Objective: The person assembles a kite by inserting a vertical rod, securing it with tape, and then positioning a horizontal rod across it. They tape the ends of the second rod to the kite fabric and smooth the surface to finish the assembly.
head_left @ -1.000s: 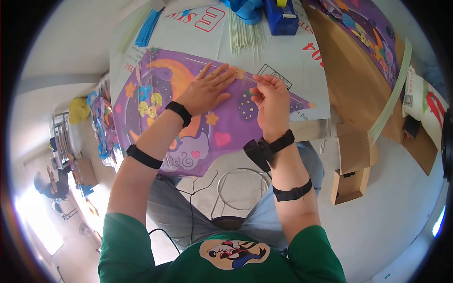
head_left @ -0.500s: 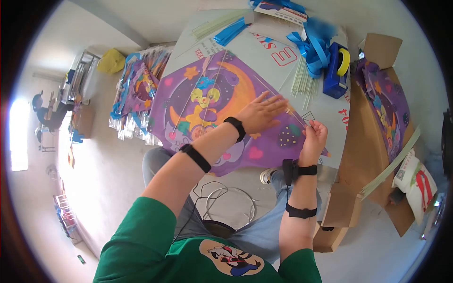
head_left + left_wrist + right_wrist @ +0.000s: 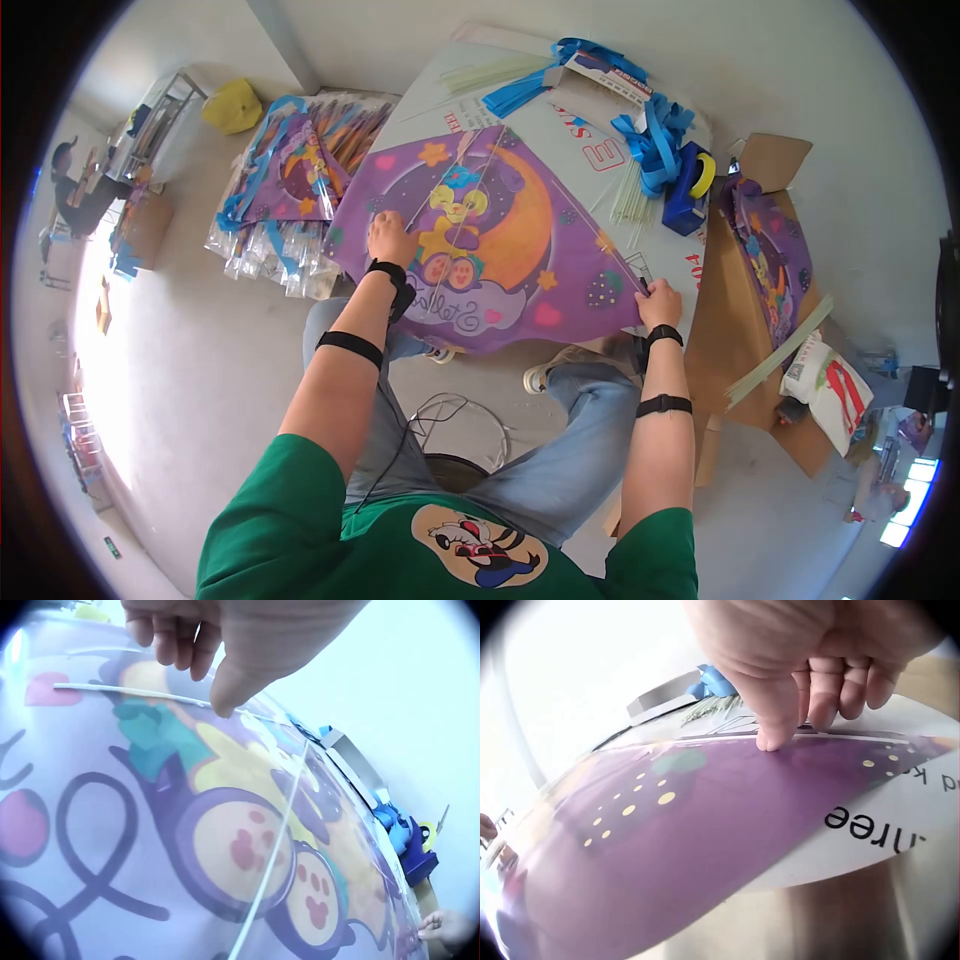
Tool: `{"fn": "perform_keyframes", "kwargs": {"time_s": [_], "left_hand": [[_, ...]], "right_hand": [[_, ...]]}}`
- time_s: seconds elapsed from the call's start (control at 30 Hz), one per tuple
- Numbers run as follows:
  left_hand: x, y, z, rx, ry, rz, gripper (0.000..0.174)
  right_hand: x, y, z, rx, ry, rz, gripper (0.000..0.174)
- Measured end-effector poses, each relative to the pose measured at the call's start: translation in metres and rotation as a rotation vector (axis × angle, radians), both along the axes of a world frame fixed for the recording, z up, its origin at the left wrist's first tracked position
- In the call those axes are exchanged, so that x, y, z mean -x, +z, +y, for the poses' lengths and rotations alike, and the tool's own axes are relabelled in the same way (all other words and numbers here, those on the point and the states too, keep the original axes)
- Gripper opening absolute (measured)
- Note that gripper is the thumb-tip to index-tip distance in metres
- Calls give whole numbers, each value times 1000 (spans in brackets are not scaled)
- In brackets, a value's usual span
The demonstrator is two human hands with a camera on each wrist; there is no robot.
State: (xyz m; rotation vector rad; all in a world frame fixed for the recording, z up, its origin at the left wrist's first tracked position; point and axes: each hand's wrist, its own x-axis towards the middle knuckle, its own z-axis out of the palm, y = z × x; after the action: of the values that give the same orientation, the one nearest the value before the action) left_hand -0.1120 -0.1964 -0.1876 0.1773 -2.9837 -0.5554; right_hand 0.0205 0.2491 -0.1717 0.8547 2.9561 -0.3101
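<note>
A purple printed kite [image 3: 535, 235] with a cartoon animal on a moon lies over the table board [image 3: 600, 135], its near edge hanging past the board. Thin pale rods [image 3: 266, 889] run across it. My left hand [image 3: 390, 240] is over the kite's left part; in the left wrist view its thumb tip meets a rod [image 3: 169, 696], with the other fingers loosely bent and apart from the thumb. At the right edge, my right hand [image 3: 660, 303] pinches the kite's rodded edge between thumb and forefinger, near the dotted patch [image 3: 630, 810].
A blue tape dispenser [image 3: 685, 205], blue ribbon [image 3: 655, 145] and pale sticks [image 3: 632, 205] occupy the board's right side. An open cardboard box [image 3: 720, 330] stands to the right, with another kite [image 3: 775, 255] over it. Bagged kites [image 3: 285, 200] are piled at left.
My left hand has moved from the kite's upper right edge to its left part. The right hand has slid towards the right corner. The head view has shifted too.
</note>
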Motion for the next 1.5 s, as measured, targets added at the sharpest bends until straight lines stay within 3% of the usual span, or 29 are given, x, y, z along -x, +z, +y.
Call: {"fn": "perform_keyframes", "kwargs": {"time_s": [0.27, 0.37, 0.57, 0.6, 1.03, 1.17, 1.3, 1.37, 1.5], "left_hand": [[-2, -16, -15, -91, 159, -89, 25], [-1, -19, -20, -117, 101, -104, 20], [8, -26, -26, -63, 58, -155, 19], [10, -30, -26, -37, 55, -177, 20], [20, -18, 13, -124, -189, 20, 9], [39, -10, 0, -60, -238, 55, 10], [54, -5, -13, 1, -232, 0, 9], [61, -9, -21, 15, -212, 1, 9], [70, -13, -34, 55, -240, 21, 8]], "right_hand": [[1, -3, -5, -86, 119, -72, 22], [-2, 10, -12, -24, 95, -103, 18], [-11, 51, -8, 80, 161, 198, 21], [-14, 60, -7, 93, 145, 217, 14], [-69, 33, 96, -47, -42, 37, 11], [-63, 18, 90, -216, -92, 20, 24], [-23, 20, 48, -141, 158, 174, 29], [8, 30, 6, 137, 277, 211, 30], [67, 47, -91, 161, 633, 179, 33]]}}
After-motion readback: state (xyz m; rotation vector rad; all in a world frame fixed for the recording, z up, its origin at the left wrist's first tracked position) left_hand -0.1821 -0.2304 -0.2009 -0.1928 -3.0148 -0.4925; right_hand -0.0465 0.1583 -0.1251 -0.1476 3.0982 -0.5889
